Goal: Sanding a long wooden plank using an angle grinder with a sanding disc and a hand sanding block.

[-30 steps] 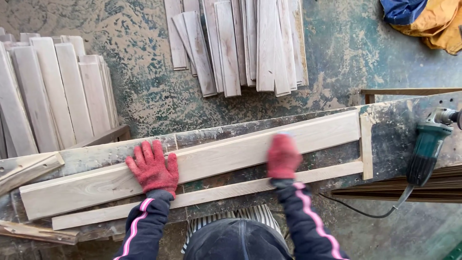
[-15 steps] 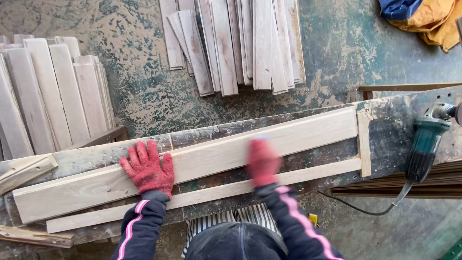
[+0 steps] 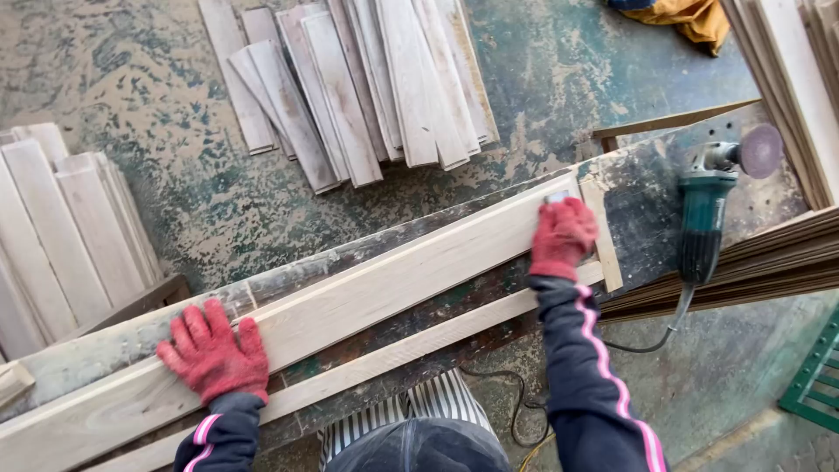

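Observation:
A long pale wooden plank (image 3: 376, 288) lies slanted along a worn workbench (image 3: 651, 197). My left hand (image 3: 214, 354), in a red glove, rests flat on the plank's left part with its fingers spread. My right hand (image 3: 564, 236), also in a red glove, is curled at the plank's right end. A small grey pad (image 3: 556, 197) shows just past its fingertips. A short wooden stop (image 3: 605, 236) stands across that end. A thin wooden strip (image 3: 419, 336) runs along the bench's near edge.
A green angle grinder (image 3: 703, 218) lies on the bench's right end, its cable (image 3: 651, 343) hanging down. Pale boards lie on the floor beyond the bench (image 3: 367, 79) and lean at the left (image 3: 61, 236). Thin stacked sheets (image 3: 769, 258) sit at the right, with a yellow cloth (image 3: 690, 17) above.
My right hand has slid along the plank from its middle to its right end. The view has swung right and tilted. My left hand stays flat on the plank.

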